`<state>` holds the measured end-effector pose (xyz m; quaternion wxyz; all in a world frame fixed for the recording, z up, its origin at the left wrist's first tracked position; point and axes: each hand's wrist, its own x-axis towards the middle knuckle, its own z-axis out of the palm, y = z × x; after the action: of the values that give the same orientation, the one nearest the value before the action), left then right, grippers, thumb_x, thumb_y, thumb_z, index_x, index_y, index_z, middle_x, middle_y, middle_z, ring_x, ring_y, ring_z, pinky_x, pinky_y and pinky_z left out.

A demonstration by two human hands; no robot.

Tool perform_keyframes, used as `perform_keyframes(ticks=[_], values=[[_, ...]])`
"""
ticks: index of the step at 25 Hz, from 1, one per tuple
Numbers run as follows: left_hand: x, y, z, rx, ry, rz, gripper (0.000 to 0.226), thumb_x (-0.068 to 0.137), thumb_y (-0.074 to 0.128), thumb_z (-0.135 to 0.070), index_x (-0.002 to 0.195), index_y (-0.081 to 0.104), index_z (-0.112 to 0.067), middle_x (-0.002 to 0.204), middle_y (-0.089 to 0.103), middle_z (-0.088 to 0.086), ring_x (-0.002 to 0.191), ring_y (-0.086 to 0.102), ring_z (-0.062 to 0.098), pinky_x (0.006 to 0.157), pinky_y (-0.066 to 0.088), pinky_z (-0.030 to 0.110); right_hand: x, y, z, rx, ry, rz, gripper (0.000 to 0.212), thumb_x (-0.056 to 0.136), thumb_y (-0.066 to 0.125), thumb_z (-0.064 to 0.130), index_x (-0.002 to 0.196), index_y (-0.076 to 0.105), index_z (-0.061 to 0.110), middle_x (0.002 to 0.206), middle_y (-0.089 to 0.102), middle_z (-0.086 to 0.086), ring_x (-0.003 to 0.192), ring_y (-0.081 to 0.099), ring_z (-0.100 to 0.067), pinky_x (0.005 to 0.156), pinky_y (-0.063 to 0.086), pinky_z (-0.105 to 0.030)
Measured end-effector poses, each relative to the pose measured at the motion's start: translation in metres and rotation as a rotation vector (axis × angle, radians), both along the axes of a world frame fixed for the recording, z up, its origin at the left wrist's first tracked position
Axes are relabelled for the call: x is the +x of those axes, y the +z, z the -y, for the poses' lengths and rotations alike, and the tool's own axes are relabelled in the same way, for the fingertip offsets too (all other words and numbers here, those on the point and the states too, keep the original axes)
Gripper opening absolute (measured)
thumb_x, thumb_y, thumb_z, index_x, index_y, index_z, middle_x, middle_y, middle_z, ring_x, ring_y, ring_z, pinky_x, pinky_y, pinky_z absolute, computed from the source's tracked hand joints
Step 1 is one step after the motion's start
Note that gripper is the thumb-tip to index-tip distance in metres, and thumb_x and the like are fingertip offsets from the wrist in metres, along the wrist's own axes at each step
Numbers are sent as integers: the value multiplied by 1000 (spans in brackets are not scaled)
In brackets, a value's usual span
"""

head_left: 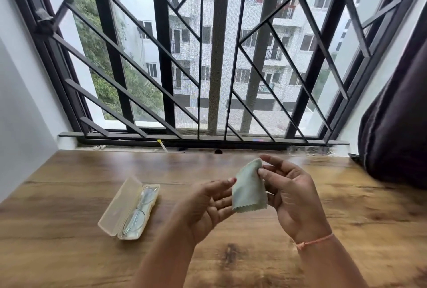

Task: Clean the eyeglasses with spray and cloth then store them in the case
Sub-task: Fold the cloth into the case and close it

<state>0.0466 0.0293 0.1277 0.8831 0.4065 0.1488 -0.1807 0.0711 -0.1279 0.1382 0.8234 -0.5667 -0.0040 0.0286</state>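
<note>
Toward the left edge of the tabletop (69,183), the open case (119,203) holds the eyeglasses (136,217), their frame blurred. Mid-tabletop, the left grip (208,204) lies palm-up, fingers loosely spread, seemingly brushing the cloth (249,190). The right grip (293,197) pinches the hanging cloth's top corner.

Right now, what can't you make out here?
Head view only.
Eyeglasses in the open case: too small and blurred to judge lens cleanliness.
Left hand: the cloth edge hides whether its fingertips pinch it.
Spray bottle: not in frame.
Bits on the windowsill: too small to name.
</note>
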Motion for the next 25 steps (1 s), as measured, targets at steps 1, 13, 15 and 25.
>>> perform_keyframes(ticks=[1,13,15,25], values=[[1,-1,-2,15,69,6,41,62,68,3,100,52,-2,67,69,17,55,68,23,49,58,31,0,-1,1,1,5,-16,24,78,62,-5,97,67,9,79,70,-10,65,66,-18,51,53,-27],[-3,11,-8,295,249,391,49,71,62,18,108,62,-13,70,72,6,63,69,19,50,55,28,-5,7,7,-96,54,66,54,71,48,-28,105,60,12,62,70,-6,57,65,-13,48,52,-24],[-5,12,-8,324,242,443,44,73,60,17,104,64,-14,71,72,7,64,69,18,50,54,27,-7,8,7,-97,61,86,52,74,43,-27,104,61,11,62,70,-5,58,65,-12,46,51,-26],[-9,9,-7,302,263,528,45,76,57,16,112,60,-11,73,71,10,72,68,19,59,54,26,-9,7,8,25,40,72,44,79,39,-19,101,65,7,67,67,-9,63,64,-17,51,53,-32]])
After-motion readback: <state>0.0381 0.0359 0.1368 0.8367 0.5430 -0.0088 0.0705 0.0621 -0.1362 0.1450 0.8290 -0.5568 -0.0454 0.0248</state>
